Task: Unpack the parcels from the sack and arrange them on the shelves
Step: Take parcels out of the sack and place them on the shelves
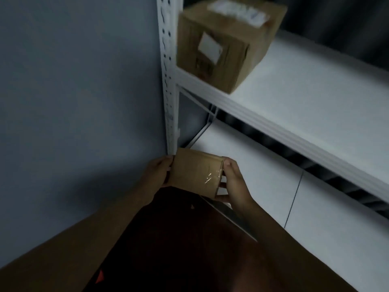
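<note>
Small parcel [196,172] btwn both hands, prob. gripped

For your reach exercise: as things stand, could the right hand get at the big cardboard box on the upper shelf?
Probably not yet: the right hand grips the small parcel together with the left hand. The path up to the big box looks open.

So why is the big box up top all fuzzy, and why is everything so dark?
In the head view the big box on the upper shelf is smeared by motion blur, so its labels can't be read; the light is dim and bluish; the small box held by the left hand and right hand is sharper, with glare on its tape; the wide lens bends the shelf edges.
</note>
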